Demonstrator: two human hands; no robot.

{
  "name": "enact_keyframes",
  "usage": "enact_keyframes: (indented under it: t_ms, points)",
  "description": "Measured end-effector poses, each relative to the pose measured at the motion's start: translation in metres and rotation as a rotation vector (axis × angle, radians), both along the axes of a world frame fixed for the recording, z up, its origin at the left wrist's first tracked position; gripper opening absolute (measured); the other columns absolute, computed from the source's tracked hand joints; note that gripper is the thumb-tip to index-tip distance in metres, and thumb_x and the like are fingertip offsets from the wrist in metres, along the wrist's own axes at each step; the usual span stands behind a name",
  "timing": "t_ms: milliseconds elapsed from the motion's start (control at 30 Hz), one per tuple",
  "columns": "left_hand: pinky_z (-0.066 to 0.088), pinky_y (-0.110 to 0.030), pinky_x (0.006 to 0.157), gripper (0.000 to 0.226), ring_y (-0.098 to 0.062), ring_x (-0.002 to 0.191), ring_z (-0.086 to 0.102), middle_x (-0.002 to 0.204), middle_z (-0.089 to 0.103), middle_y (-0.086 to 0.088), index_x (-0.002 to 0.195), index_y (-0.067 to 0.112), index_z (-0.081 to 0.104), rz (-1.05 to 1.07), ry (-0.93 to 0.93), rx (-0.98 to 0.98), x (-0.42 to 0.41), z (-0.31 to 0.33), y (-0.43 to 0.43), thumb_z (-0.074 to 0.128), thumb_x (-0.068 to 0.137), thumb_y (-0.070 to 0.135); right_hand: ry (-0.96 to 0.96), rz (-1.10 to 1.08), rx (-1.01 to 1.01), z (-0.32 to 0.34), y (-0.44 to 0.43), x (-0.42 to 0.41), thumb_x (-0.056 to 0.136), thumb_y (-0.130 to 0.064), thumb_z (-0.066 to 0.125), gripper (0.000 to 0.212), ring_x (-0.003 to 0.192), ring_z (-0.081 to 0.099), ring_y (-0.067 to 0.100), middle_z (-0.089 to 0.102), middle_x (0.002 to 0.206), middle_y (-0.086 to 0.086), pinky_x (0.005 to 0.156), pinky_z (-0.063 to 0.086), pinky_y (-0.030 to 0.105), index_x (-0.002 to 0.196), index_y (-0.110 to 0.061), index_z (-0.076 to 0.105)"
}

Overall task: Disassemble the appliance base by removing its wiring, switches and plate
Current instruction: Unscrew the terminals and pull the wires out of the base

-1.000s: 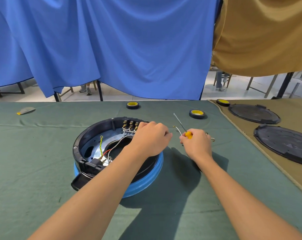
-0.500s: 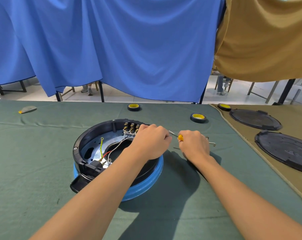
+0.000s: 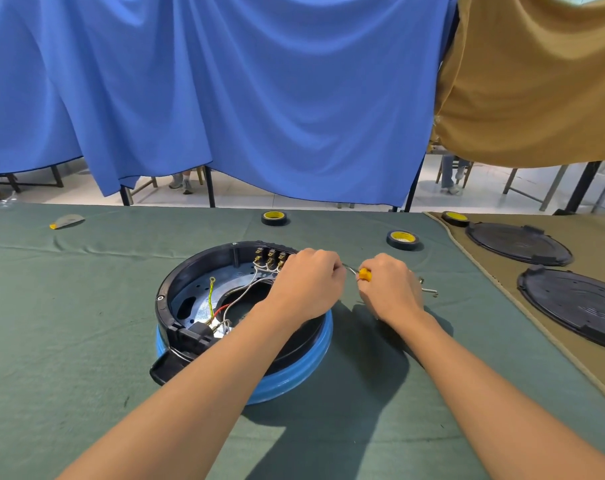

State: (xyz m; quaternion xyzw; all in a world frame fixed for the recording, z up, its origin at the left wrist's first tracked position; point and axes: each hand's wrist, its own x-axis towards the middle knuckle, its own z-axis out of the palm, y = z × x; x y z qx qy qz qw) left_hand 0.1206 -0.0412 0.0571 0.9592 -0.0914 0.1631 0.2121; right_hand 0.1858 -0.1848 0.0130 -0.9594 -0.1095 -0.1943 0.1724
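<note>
Right hand is gripping the screwdriver; left hand is curling near the switches, hold unclear. Seems switches are coming off; tip needs aiming next.

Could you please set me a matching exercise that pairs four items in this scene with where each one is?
Things:
1. screwdriver
2. yellow-green wire
3. nearer black cover
4. grey scrap

Places:
A. far left on the green cloth
B. gripped by the right hand
C. on the tan cloth
D. inside the appliance base

Pairs: 1-B, 2-D, 3-C, 4-A
</note>
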Motion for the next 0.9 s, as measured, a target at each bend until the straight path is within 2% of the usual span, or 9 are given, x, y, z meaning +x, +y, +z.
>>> enact_keyframes:
  t_ms: [67, 100, 167, 333, 500, 600, 700, 800, 900]
  points:
    - [0.05, -0.036, 0.076, 0.027, -0.021, 0.08, 0.06, 0.092, 0.068, -0.007, 0.103, 0.008, 0.068, 0.034, -0.032, -0.072, -0.001, 0.004, 0.002, 0.045, 0.099, 0.02, 0.055, -0.079, 0.149, 0.004, -0.001, -0.001, 0.087, -0.022, 0.058, 0.021, 0.071, 0.056, 0.03, 0.06, 0.072, 0.005, 0.055, 0.047, 0.033, 0.068, -0.013, 0.064]
    - [0.048, -0.032, 0.069, 0.025, -0.019, 0.073, 0.058, 0.087, 0.067, -0.005, 0.103, 0.009, 0.069, 0.055, -0.054, -0.133, -0.002, 0.007, 0.005, 0.046, 0.098, 0.019, 0.1, -0.117, 0.208, 0.006, -0.002, -0.001, 0.086, -0.021, 0.059, 0.02, 0.071, 0.056, 0.03, 0.06, 0.068, 0.005, 0.053, 0.045, 0.032, 0.068, -0.012, 0.064]
    - [0.041, -0.027, 0.057, 0.022, -0.013, 0.057, 0.05, 0.075, 0.063, 0.0, 0.102, 0.012, 0.069, 0.08, -0.065, -0.267, -0.002, 0.015, 0.014, 0.048, 0.097, 0.018, 0.179, -0.128, 0.29, 0.008, -0.005, -0.003, 0.085, -0.02, 0.06, 0.017, 0.075, 0.057, 0.029, 0.064, 0.07, 0.007, 0.061, 0.051, 0.037, 0.072, -0.012, 0.067]
    - [0.049, -0.029, 0.067, 0.022, -0.008, 0.06, 0.055, 0.093, 0.068, 0.002, 0.105, 0.015, 0.07, 0.076, -0.139, -0.171, -0.002, 0.031, 0.048, 0.05, 0.098, 0.022, 0.229, -0.075, 0.264, 0.017, -0.004, -0.013, 0.085, -0.029, 0.062, 0.018, 0.082, 0.056, 0.03, 0.063, 0.073, 0.007, 0.07, 0.051, 0.038, 0.076, -0.013, 0.066]
    - [0.047, -0.04, 0.093, 0.029, -0.023, 0.109, 0.059, 0.123, 0.065, -0.001, 0.125, 0.023, 0.061, 0.069, 0.049, 0.099, 0.008, 0.027, 0.087, 0.046, 0.1, 0.025, 0.276, 0.053, 0.25, 0.04, 0.004, -0.025, 0.087, -0.044, 0.061, 0.023, 0.092, 0.055, 0.028, 0.066, 0.09, 0.006, 0.077, 0.048, 0.038, 0.087, -0.021, 0.065]
    - [0.043, -0.04, 0.099, 0.035, -0.022, 0.121, 0.052, 0.132, 0.059, 0.004, 0.135, 0.031, 0.054, 0.003, 0.129, 0.195, 0.017, 0.025, 0.096, 0.041, 0.102, 0.033, 0.302, 0.143, 0.273, 0.055, 0.008, -0.032, 0.091, -0.047, 0.054, 0.026, 0.093, 0.057, 0.024, 0.067, 0.091, 0.003, 0.079, 0.047, 0.037, 0.093, -0.023, 0.063]
    - [0.039, -0.041, 0.104, 0.038, -0.022, 0.126, 0.049, 0.137, 0.056, 0.008, 0.138, 0.037, 0.049, -0.059, 0.227, 0.226, 0.027, 0.027, 0.099, 0.038, 0.103, 0.04, 0.315, 0.233, 0.18, 0.067, 0.009, -0.035, 0.097, -0.038, 0.046, 0.022, 0.091, 0.058, 0.022, 0.066, 0.088, -0.003, 0.077, 0.046, 0.034, 0.095, -0.023, 0.062]
    - [0.04, -0.039, 0.101, 0.036, -0.02, 0.118, 0.052, 0.127, 0.062, 0.013, 0.136, 0.041, 0.05, -0.118, 0.285, 0.278, 0.036, 0.028, 0.104, 0.038, 0.102, 0.041, 0.32, 0.306, 0.067, 0.075, 0.007, -0.039, 0.098, -0.036, 0.048, 0.016, 0.09, 0.057, 0.019, 0.062, 0.081, -0.009, 0.078, 0.047, 0.034, 0.09, -0.029, 0.06]
    - [0.046, -0.039, 0.086, 0.031, -0.018, 0.093, 0.054, 0.085, 0.057, 0.027, 0.128, 0.045, 0.056, -0.148, 0.262, 0.3, 0.042, 0.024, 0.108, 0.039, 0.103, 0.038, 0.334, 0.34, -0.05, 0.08, 0.008, -0.043, 0.096, -0.039, 0.051, 0.013, 0.092, 0.057, 0.019, 0.064, 0.081, -0.008, 0.082, 0.05, 0.037, 0.088, -0.036, 0.062]
